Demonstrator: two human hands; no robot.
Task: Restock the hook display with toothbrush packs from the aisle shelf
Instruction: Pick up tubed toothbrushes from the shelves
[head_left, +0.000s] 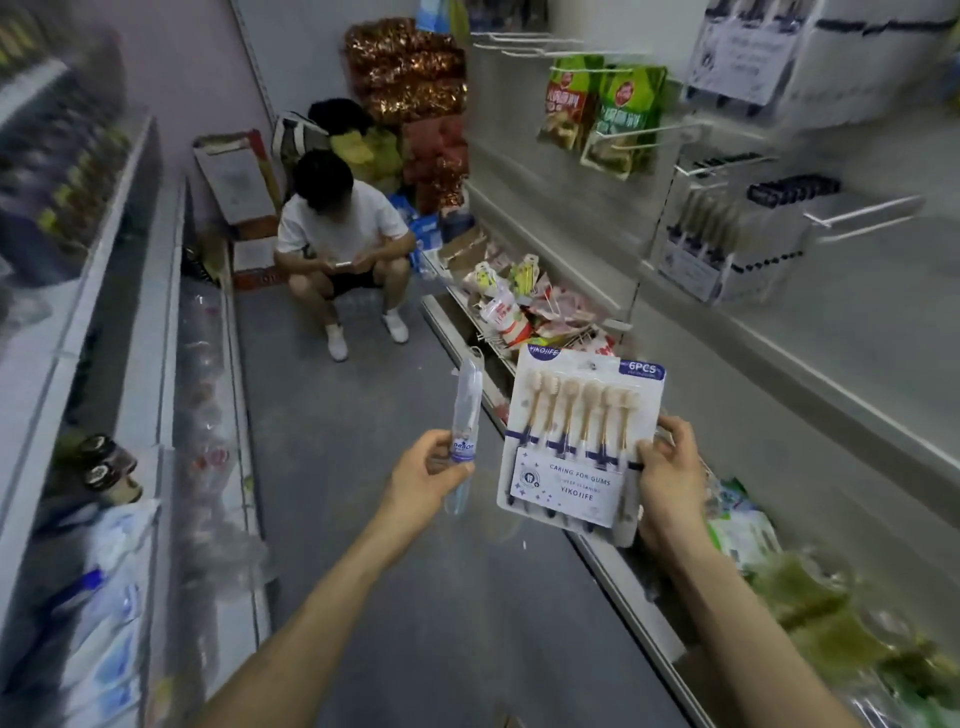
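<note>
**Clear plastic packs, one in each hand, over the aisle floor**

Far to the left of the six-brush pack (576, 447), a grey shelf unit (156, 322) carries dark-lidded jars (106, 462) and, lower down, blue-and-white pouches (104, 597). Just left of the pack, and not touching it, the left hand (426, 473) pinches a slim toothbrush pack (465, 410) near its lower end. Thumb and fingers curl round it, and it stands roughly upright. Up and left of the six-brush pack, further along the aisle, a person in a white shirt (340, 244) crouches low on the grey floor.

The six-brush pack faces the camera with a slight tilt, printed "6PCS" and "CARING FOR GUMS". The right hand (670, 483) grips its right edge, thumb on the front and fingers behind. The two hands are apart, each clamped on its own pack.

Up and right of the pack, green-and-red sachets (602, 114) hang from white wire hooks. Further right, blurred toothbrush packs hang on the hook display (727, 244), with a white wire hook (862, 213) jutting out beside them. Down and right of the pack, green packets (810, 613) lie on a low shelf.
</note>
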